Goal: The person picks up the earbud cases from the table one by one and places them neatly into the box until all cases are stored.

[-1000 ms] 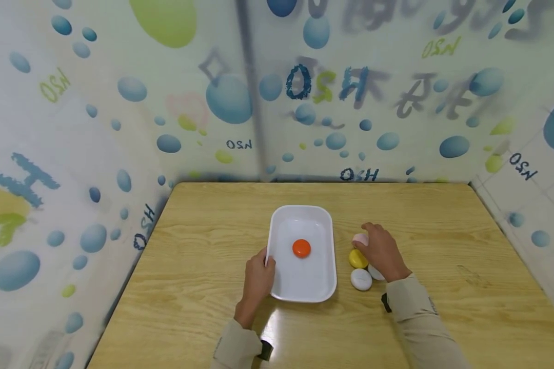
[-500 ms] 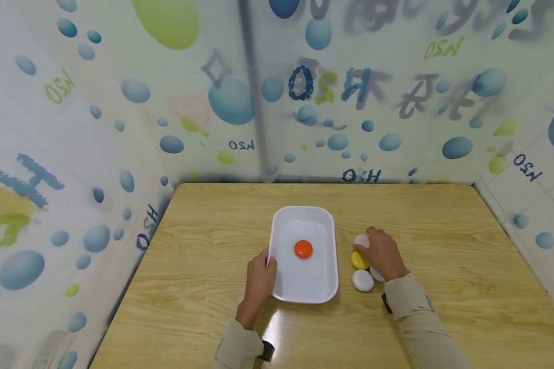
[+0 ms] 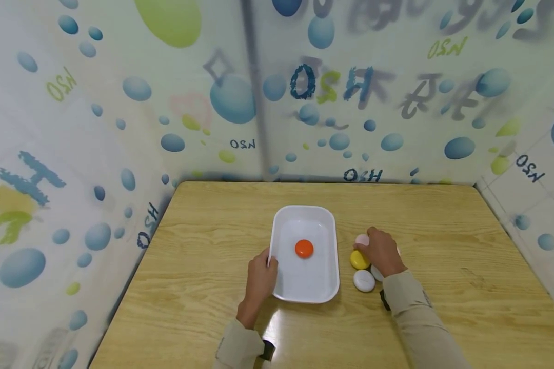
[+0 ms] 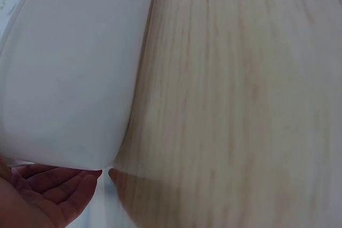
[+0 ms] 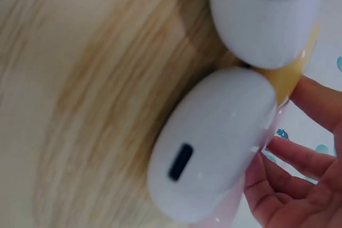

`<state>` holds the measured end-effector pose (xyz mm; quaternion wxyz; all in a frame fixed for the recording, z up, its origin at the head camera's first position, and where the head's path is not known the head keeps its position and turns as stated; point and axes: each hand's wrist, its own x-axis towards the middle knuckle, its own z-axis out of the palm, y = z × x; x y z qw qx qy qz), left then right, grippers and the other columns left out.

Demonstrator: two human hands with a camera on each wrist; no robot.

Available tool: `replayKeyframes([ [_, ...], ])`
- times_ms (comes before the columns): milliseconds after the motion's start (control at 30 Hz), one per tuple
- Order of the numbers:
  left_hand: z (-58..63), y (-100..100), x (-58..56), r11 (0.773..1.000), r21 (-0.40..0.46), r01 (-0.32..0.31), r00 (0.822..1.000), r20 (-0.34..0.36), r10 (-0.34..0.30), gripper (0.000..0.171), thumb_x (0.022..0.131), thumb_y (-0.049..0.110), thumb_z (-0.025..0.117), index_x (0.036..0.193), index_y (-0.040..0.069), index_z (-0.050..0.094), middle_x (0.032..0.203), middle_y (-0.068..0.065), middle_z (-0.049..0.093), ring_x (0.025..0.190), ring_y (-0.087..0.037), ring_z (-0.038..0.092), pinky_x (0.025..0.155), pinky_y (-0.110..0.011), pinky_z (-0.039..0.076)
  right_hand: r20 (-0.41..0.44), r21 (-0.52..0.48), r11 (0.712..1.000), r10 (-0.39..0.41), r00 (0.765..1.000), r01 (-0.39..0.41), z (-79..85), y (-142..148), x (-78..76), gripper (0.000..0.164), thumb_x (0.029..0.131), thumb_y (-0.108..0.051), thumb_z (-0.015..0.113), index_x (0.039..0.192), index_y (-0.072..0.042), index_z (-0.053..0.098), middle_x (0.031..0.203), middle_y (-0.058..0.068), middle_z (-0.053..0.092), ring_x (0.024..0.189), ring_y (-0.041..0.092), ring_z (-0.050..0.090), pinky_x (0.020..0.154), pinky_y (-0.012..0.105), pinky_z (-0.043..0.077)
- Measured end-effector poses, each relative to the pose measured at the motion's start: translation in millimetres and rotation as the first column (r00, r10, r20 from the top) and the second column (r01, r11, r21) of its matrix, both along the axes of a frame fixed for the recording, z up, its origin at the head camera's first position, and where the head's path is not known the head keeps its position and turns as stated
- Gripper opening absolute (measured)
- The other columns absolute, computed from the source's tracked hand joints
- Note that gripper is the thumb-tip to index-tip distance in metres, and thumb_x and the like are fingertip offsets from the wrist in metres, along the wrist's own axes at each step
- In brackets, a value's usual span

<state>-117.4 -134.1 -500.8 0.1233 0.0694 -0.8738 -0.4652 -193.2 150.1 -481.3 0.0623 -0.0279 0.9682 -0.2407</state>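
Head view: a right hand (image 3: 382, 251) pinches a pink piece (image 3: 362, 239) just beside a yellow piece (image 3: 359, 260) on the table (image 3: 203, 246), the left hand (image 3: 261, 277) gripping the white tray (image 3: 304, 282); a straight lift should spare the yellow.

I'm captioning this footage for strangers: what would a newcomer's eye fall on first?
Probably the glossy orange round case, alone near the middle of the white tray. Next, the yellow round case to the tray's right, by the right hand. Behind the table, the bubble-printed backdrop with its mirrored H2O lettering also draws the eye.
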Motion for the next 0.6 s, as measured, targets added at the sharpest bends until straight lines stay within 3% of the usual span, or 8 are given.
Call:
replayKeyframes([
  [267,-1.4,0,0.5,1.000,-0.008,0.015,1.000,0.012,-0.015,0.031,0.082,0.006,0.051,0.110,0.001,0.063,0.091,-0.016,0.066,0.078,-0.021,0.061,0.062,-0.033,0.049,-0.024,-0.016,1.000,0.016,1.000,-0.016,-2.3,-1,0.2,0.053,0.081,-0.025,0.061,0.118,0.010,0.048,0.108,0.027,0.054,0.094,0.036,0.052,0.083,0.049,0.042],
  [400,-2.0,-1,0.4,0.999,-0.028,0.018,1.000,0.007,-0.017,0.032,0.082,0.007,0.050,0.111,0.002,0.063,0.091,-0.016,0.067,0.079,-0.021,0.061,0.063,-0.033,0.049,-0.119,-0.066,0.997,0.032,0.992,-0.040,-2.9,-4,1.7,0.051,0.081,-0.024,0.061,0.119,0.008,0.049,0.109,0.026,0.054,0.098,0.037,0.051,0.083,0.049,0.041],
  [600,-0.7,-1,0.4,0.999,-0.032,0.008,1.000,0.004,-0.007,0.031,0.083,0.008,0.051,0.111,0.003,0.063,0.091,-0.015,0.067,0.079,-0.021,0.062,0.063,-0.034,0.049,-0.156,-0.185,0.982,0.013,0.988,-0.042,11.6,-18,3.5,0.053,0.081,-0.024,0.063,0.124,0.004,0.048,0.114,0.022,0.052,0.097,0.033,0.052,0.081,0.046,0.044],
])
